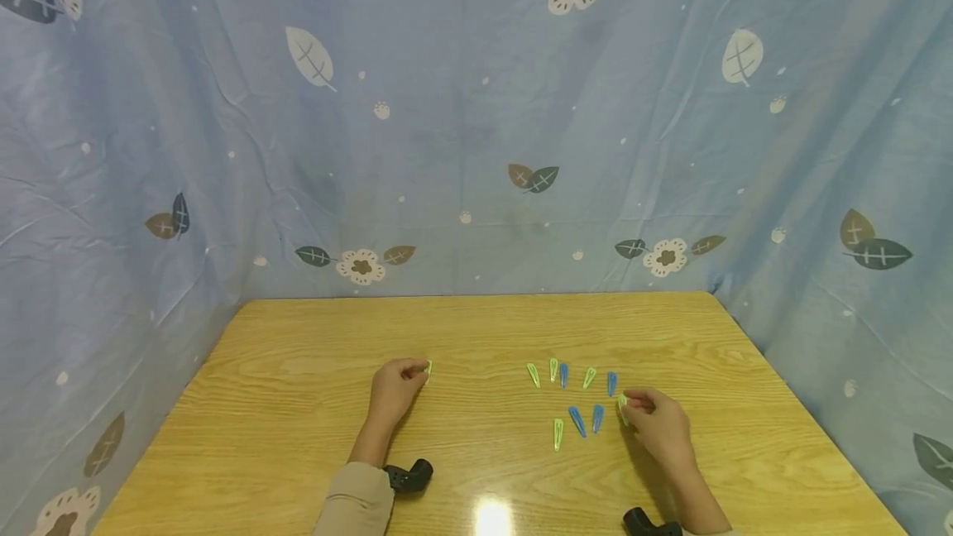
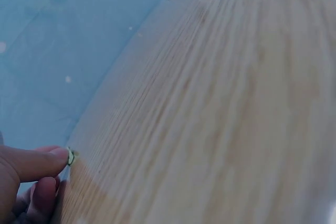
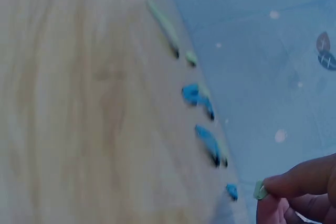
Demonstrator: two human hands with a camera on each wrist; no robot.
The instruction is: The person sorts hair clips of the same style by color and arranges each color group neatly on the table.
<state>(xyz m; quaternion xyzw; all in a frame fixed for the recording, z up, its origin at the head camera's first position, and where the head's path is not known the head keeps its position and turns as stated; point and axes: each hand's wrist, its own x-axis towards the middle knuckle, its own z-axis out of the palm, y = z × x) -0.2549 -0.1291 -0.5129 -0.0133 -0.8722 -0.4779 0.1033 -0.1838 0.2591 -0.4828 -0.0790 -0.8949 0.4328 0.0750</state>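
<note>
My left hand (image 1: 393, 394) pinches a green snap hair clip (image 1: 428, 369) between thumb and fingertips, at or just above the table left of centre. In the left wrist view that clip (image 2: 71, 156) pokes out past the thumb. On the right, my right hand (image 1: 661, 427) holds another green hair clip (image 1: 622, 408) by thumb and fingers; the right wrist view has this clip (image 3: 259, 189) off the tabletop. Just left of the right hand lie blue hair clips (image 1: 598, 418) and more green hair clips (image 1: 558, 434), several in all, scattered singly.
The wooden table (image 1: 298, 404) carries the loose clips right of centre, with two close together, one green (image 1: 553, 369) and one blue (image 1: 563, 375). A blue patterned curtain (image 1: 462, 106) hangs behind and along both sides. Black wrist cameras (image 1: 409, 476) sit on both arms.
</note>
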